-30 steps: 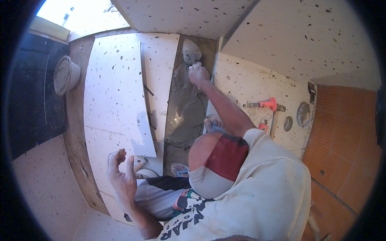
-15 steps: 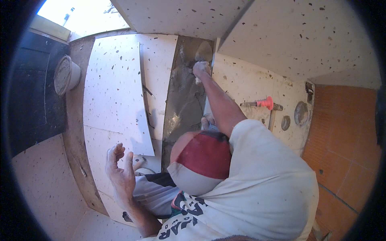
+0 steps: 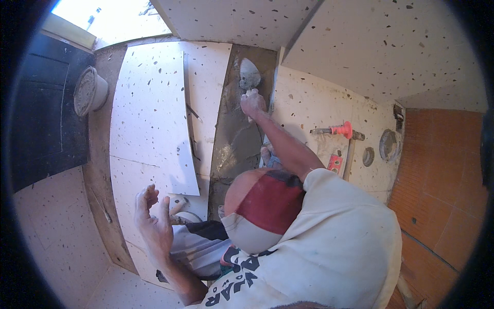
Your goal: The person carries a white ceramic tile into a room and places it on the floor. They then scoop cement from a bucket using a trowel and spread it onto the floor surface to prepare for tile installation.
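Neither of my hands is in view. Below me a person in a red and grey cap (image 3: 272,206) and a pale shirt (image 3: 350,247) bends over the floor. The person's right hand (image 3: 253,104) is closed on a pointed trowel (image 3: 250,74), its blade over a strip of wet grey mortar (image 3: 234,147). Their left hand (image 3: 154,219), coated in pale dust, is raised with fingers curled and apart. Under it lie white speckled tiles (image 3: 146,103); one loose piece overlaps its neighbours.
A bucket (image 3: 98,92) stands by the dark door (image 3: 41,98) at left. On the right-hand tiles lie a chisel with a pink guard (image 3: 342,130), a red-and-white tool (image 3: 335,163) and round pieces (image 3: 388,145). Orange tiles (image 3: 437,180) cover the far right; speckled walls rise around.
The person's right hand and trowel have come slightly nearer, showing the blade more fully. Their head has moved a little right, and the red-and-white tool has come into sight. The left hand stays raised.
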Tool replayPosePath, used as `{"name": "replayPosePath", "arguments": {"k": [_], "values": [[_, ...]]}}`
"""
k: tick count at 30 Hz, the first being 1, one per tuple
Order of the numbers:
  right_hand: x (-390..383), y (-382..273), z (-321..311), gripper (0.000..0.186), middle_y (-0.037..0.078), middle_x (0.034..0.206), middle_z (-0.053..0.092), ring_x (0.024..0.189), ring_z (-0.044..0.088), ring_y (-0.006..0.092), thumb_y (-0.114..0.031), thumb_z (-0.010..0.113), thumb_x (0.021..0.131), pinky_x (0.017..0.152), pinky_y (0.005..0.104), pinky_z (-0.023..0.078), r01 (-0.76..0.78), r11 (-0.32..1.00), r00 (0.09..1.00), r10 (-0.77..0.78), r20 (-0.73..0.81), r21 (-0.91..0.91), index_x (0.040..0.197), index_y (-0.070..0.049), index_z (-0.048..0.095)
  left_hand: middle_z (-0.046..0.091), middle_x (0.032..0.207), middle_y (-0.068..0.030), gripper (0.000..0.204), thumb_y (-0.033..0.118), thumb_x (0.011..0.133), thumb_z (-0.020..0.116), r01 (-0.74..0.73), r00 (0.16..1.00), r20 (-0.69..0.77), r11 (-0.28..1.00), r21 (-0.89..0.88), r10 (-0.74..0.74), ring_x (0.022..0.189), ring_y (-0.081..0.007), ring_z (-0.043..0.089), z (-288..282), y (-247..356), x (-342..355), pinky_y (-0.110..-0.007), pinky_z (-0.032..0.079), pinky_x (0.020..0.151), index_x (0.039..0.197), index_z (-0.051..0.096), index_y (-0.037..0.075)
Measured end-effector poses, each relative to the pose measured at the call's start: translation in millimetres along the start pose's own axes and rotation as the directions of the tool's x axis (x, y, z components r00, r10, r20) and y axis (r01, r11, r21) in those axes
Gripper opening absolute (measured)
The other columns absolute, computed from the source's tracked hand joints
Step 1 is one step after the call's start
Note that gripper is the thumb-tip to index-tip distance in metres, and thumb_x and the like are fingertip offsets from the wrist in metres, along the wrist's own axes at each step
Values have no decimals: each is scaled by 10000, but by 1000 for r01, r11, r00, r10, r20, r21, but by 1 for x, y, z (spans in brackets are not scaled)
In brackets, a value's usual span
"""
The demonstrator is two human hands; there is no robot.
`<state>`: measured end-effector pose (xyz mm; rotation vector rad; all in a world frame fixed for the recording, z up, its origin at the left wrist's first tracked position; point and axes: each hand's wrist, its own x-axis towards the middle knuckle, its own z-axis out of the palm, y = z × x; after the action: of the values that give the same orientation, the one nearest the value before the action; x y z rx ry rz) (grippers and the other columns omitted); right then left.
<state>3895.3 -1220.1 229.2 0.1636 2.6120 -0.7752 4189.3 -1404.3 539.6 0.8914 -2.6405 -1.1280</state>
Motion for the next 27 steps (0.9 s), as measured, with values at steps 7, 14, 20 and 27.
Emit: {"name": "replayPosePath", "arguments": {"k": [7, 14, 20, 27], "values": [[19, -14, -31, 377, 285, 1161, 611, 1099, 601, 426, -243, 450, 918, 937, 492, 484, 37, 987, 993, -18, 121, -157, 1176, 33, 460, 620, 1095, -163, 366, 35, 864, 632, -17, 999, 52, 999, 42, 14, 1011, -244, 612, 4, 8, 10, -364, 481, 881, 1216, 557, -28], [69, 7, -37, 407, 247, 1209, 607, 1133, 603, 373, -181, 495, 903, 943, 446, 493, -145, 974, 989, 148, 3, -174, 1252, 19, 436, 618, 1115, -146, 408, 55, 885, 631, -15, 998, 68, 999, 38, 12, 1031, -222, 593, 6, 12, 12, -357, 470, 934, 1277, 536, -5], [71, -9, -34, 432, 240, 1212, 608, 1136, 605, 355, -204, 509, 901, 950, 432, 491, -270, 956, 963, 268, -28, -117, 1264, 21, 437, 608, 1092, -139, 447, 29, 870, 627, 19, 998, 52, 1000, 7, -19, 1024, -221, 587, 4, 13, 9, -357, 470, 925, 1303, 519, 6], [83, -2, -5, 449, 258, 1222, 599, 1077, 634, 346, -270, 469, 896, 889, 414, 522, -54, 978, 994, 72, 85, -204, 1216, 39, 539, 593, 1099, -135, 499, -3, 861, 618, 72, 997, 34, 994, 76, -75, 1031, -215, 570, -7, 8, -7, -357, 458, 929, 1343, 496, 40]]}}
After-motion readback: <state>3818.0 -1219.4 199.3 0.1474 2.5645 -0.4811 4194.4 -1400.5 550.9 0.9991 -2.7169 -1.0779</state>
